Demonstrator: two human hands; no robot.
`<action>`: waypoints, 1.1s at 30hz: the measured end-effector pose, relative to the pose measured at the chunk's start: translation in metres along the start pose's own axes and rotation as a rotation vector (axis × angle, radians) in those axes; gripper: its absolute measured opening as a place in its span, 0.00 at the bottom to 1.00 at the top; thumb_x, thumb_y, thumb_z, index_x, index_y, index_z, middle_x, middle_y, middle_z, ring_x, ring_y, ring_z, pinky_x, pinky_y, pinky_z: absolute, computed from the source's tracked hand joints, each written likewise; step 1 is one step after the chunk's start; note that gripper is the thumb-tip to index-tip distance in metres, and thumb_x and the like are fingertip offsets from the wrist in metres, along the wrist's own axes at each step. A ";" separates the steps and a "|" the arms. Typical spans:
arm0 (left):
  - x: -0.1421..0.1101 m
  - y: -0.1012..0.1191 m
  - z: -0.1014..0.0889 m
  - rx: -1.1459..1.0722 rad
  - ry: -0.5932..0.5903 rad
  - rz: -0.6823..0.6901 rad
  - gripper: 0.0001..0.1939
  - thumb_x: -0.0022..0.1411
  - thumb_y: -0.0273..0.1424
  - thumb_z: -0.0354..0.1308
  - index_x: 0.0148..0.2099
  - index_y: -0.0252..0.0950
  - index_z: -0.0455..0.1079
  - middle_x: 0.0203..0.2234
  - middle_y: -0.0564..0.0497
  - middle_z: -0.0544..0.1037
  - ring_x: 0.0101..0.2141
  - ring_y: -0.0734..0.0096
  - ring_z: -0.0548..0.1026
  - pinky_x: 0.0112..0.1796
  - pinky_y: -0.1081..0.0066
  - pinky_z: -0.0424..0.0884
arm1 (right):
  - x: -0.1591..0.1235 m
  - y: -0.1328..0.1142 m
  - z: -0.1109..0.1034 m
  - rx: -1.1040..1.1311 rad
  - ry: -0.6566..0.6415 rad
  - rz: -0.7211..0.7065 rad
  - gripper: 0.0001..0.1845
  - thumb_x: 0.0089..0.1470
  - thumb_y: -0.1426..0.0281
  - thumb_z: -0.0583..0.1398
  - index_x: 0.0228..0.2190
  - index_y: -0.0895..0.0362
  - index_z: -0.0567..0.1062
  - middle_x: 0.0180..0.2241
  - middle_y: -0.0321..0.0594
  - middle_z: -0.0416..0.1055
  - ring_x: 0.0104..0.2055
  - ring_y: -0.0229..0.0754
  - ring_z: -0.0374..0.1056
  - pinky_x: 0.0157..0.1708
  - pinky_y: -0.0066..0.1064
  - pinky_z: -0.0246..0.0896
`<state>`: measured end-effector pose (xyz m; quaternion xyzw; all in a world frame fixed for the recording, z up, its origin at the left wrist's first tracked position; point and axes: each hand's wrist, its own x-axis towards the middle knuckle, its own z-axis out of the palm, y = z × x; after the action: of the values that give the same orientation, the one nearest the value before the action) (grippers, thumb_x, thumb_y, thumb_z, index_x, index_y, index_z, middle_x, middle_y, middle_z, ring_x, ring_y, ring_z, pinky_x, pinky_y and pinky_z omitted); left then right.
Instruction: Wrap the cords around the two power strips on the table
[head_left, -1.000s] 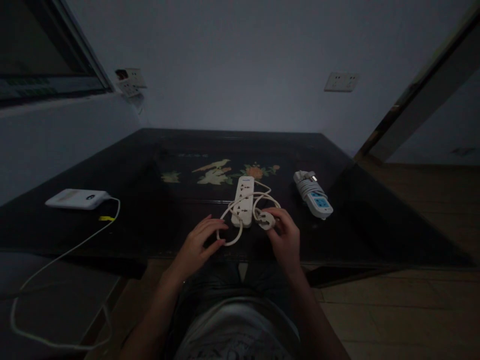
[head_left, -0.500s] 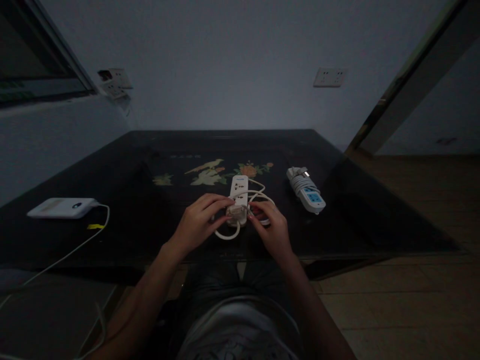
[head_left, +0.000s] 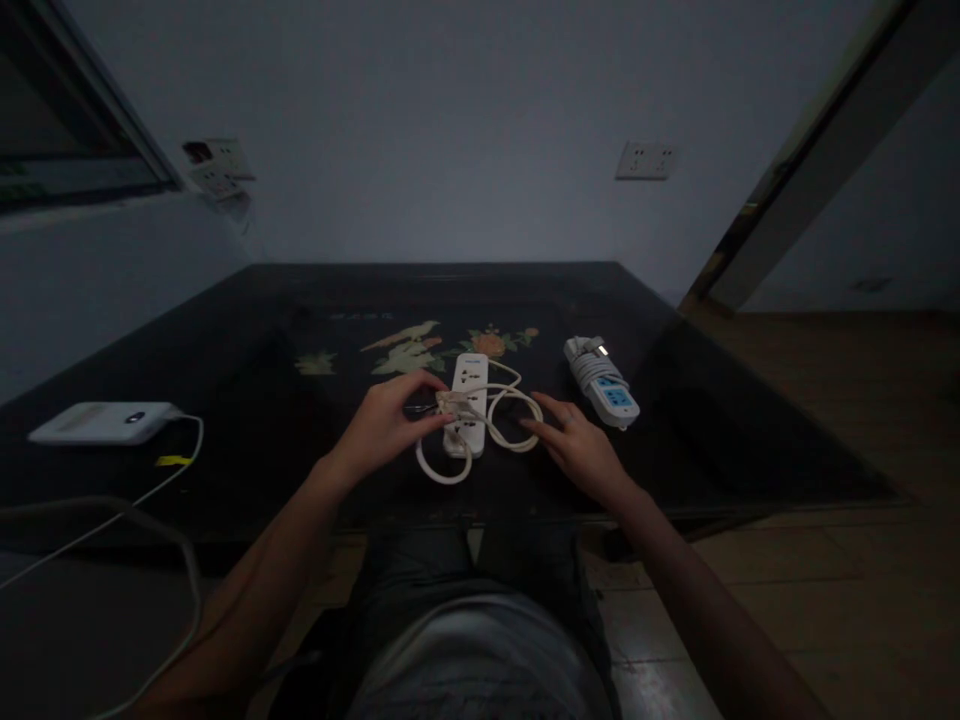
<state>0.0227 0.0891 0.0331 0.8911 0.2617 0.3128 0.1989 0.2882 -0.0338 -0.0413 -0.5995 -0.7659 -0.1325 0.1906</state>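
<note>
A white power strip (head_left: 471,375) lies on the dark table in front of me, its sockets facing up. My left hand (head_left: 394,415) pinches a pale plug (head_left: 454,402) over the strip's left side. The plug's metal prongs point left. Its white cord (head_left: 517,447) lies in a round loop to the right of the strip, and another bend of cord curves round the strip's near end. At the loop's right side, my right hand (head_left: 581,445) has the cord between thumb and fingers.
To the right lies a second power strip (head_left: 616,400) with blue sockets, its grey cord wound round it. A white device (head_left: 101,424) with a thin cable rests at the left. Wall sockets (head_left: 646,160) are above the table (head_left: 435,285).
My left hand has lifted the plug and turned it so its prongs point left. My right hand has moved right, away from the strip, and the cord loop has opened out wider.
</note>
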 end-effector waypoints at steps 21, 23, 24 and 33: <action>0.075 0.007 0.043 0.141 -0.484 -0.161 0.14 0.57 0.41 0.55 0.37 0.35 0.70 0.26 0.51 0.76 0.27 0.70 0.72 0.28 0.72 0.59 | 0.029 0.001 -0.019 -0.032 0.042 -0.239 0.07 0.56 0.74 0.59 0.36 0.56 0.77 0.46 0.42 0.75 0.45 0.46 0.68 0.39 0.35 0.67; 0.077 0.007 0.046 0.136 -0.521 -0.154 0.14 0.56 0.42 0.56 0.36 0.35 0.70 0.26 0.51 0.76 0.28 0.70 0.72 0.28 0.73 0.59 | 0.030 0.001 -0.018 -0.008 0.072 -0.225 0.07 0.57 0.74 0.59 0.36 0.56 0.77 0.46 0.43 0.76 0.44 0.46 0.68 0.39 0.35 0.67; 0.078 0.007 0.047 0.141 -0.522 -0.140 0.14 0.56 0.42 0.56 0.36 0.35 0.71 0.27 0.51 0.77 0.28 0.71 0.71 0.28 0.73 0.59 | 0.029 0.001 -0.017 0.006 0.085 -0.217 0.07 0.57 0.73 0.58 0.37 0.56 0.77 0.45 0.43 0.76 0.43 0.46 0.68 0.38 0.35 0.67; 0.080 0.008 0.060 0.185 -0.620 0.082 0.14 0.58 0.41 0.55 0.37 0.37 0.72 0.26 0.52 0.76 0.27 0.72 0.70 0.26 0.74 0.56 | 0.029 -0.004 -0.007 0.074 0.185 -0.135 0.08 0.59 0.70 0.57 0.36 0.55 0.78 0.43 0.42 0.77 0.42 0.44 0.68 0.39 0.34 0.65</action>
<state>0.1183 0.1184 0.0305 0.9680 0.1799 0.0093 0.1746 0.2791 -0.0125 -0.0220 -0.5244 -0.7880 -0.1713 0.2733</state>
